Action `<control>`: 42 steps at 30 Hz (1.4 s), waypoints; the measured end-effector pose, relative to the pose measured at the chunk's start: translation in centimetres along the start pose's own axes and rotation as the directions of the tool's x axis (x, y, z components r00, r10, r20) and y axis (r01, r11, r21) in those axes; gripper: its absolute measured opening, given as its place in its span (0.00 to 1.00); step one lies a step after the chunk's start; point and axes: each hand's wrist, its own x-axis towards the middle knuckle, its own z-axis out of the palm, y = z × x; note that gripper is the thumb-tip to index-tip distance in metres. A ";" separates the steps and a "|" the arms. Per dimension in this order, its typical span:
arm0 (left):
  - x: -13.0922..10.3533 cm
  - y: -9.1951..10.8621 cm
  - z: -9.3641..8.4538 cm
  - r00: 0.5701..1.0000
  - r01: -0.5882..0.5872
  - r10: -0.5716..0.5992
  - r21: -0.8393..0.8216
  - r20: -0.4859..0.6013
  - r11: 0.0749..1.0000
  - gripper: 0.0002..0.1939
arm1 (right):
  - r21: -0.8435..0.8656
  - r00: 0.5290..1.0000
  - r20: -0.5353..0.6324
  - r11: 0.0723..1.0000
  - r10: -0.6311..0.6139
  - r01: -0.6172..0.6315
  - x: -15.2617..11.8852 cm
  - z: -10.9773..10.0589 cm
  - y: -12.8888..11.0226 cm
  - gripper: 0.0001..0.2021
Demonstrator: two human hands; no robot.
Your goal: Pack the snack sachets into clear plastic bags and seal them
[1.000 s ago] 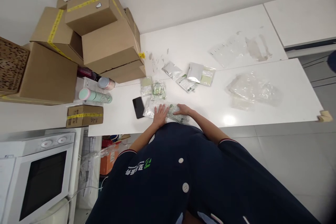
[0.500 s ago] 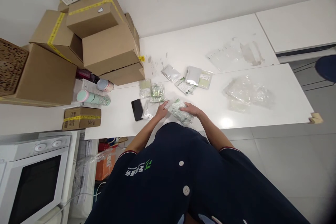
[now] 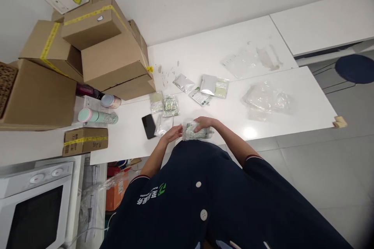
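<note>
Close to my body, at the table's front edge, both hands grip a clear plastic packet with green-and-white contents (image 3: 198, 134). My left hand (image 3: 173, 134) closes on its left end. My right hand (image 3: 203, 123) is wrapped over the upper side with the thumb across it. A flat clear packet (image 3: 163, 124) lies just left of my left hand, and a black phone (image 3: 149, 126) lies beside that. Behind them rest a packet with green contents (image 3: 170, 106) and a pale green packet (image 3: 156, 102).
Silver pouches (image 3: 208, 85) and a green-white sachet (image 3: 200, 96) lie farther back. Crumpled clear plastic bags (image 3: 265, 99) spread to the right. Cardboard boxes (image 3: 111, 60) pile up at left, near a mint bottle (image 3: 97, 116). A microwave (image 3: 35, 202) stands at lower left.
The green-and-white packet has turned from slanted to nearly level and come closer to my body. My left hand has dropped lower with it. The whole view has shifted slightly.
</note>
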 end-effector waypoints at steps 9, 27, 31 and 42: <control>1.3 -1.3 -1.0 0.985 0.101 -0.078 0.145 -0.153 0.984 0.23 | -0.598 0.985 -0.143 0.802 -0.100 -0.005 5.0 2.2 -6.2 0.14; -2.0 1.8 1.1 0.800 0.397 0.314 0.844 -0.511 0.361 0.30 | 0.324 -0.090 -0.919 0.610 0.383 -0.723 -13.6 -10.3 15.4 0.23; -2.5 0.8 0.5 0.846 0.351 0.273 0.864 -0.458 0.361 0.25 | 0.488 -0.214 -0.840 0.519 0.499 -0.702 -15.6 -12.3 17.9 0.27; -1.3 1.0 0.4 0.782 0.215 0.506 0.919 -0.364 0.329 0.19 | 0.557 -0.228 -0.789 0.507 0.571 -0.658 -18.6 -13.0 19.7 0.21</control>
